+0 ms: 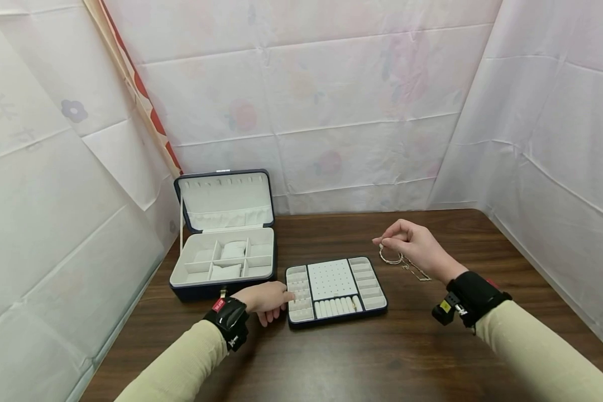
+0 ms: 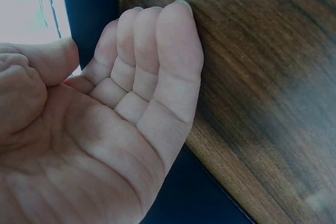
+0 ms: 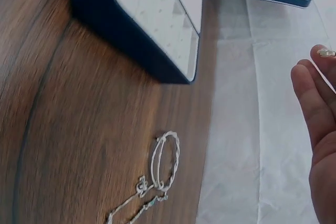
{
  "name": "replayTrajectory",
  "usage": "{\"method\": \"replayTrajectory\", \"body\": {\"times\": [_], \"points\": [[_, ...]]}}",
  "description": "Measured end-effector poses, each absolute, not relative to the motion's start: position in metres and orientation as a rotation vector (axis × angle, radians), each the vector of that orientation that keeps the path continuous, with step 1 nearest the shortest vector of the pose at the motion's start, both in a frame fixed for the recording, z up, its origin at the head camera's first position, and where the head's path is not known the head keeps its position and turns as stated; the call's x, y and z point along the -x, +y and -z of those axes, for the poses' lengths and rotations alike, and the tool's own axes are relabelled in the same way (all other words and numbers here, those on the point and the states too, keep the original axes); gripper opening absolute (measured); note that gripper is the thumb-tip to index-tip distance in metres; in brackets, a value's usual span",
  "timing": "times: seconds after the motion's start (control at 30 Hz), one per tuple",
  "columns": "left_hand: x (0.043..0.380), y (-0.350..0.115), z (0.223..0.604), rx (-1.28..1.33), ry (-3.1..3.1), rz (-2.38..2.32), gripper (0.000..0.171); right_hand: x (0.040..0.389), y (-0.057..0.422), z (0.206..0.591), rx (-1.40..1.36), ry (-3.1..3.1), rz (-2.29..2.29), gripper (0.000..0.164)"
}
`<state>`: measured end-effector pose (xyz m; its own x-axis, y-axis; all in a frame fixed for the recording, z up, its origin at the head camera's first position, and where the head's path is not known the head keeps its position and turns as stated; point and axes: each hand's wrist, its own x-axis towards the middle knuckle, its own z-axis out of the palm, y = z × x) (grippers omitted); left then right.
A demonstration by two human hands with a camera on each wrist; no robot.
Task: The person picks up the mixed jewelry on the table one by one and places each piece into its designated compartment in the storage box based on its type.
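Note:
My left hand (image 1: 265, 298) is at the left edge of the dark blue jewelry tray (image 1: 331, 281), its thumb (image 2: 60, 59) over the rim and its fingers curled beside the wall. White compartments, a pad dotted with holes and ring rolls fill the tray. Over the table to the right, my right hand (image 1: 413, 245) pinches a small silvery piece of jewelry (image 3: 326, 53); its exact kind I cannot tell. Below it on the wood lie a twisted bangle (image 3: 175, 166) and a thin chain (image 3: 126, 203).
The open jewelry box (image 1: 223, 259) stands behind the left hand, lid raised against the curtain. White cushions (image 1: 226, 272) sit in two of its compartments. One ring roll at the tray's near right has a gold-coloured piece (image 1: 354, 305) on it. White sheets (image 1: 306, 100) enclose the table.

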<state>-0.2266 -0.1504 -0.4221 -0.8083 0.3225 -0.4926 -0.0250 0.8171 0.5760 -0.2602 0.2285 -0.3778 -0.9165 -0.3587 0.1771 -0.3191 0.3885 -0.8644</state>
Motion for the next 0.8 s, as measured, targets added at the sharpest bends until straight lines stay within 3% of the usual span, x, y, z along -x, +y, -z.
{"method": "replayTrajectory", "body": {"times": [0.23, 0.8], "points": [[0.228, -0.151, 0.425, -0.222, 2.406, -0.778, 0.037, 0.259, 0.226, 0.375, 0.578, 2.470, 1.702, 0.027], [0.229, -0.151, 0.427, -0.213, 2.404, -0.783, 0.037, 0.256, 0.216, 0.375, 0.687, 2.529, 1.539, 0.021]]}}
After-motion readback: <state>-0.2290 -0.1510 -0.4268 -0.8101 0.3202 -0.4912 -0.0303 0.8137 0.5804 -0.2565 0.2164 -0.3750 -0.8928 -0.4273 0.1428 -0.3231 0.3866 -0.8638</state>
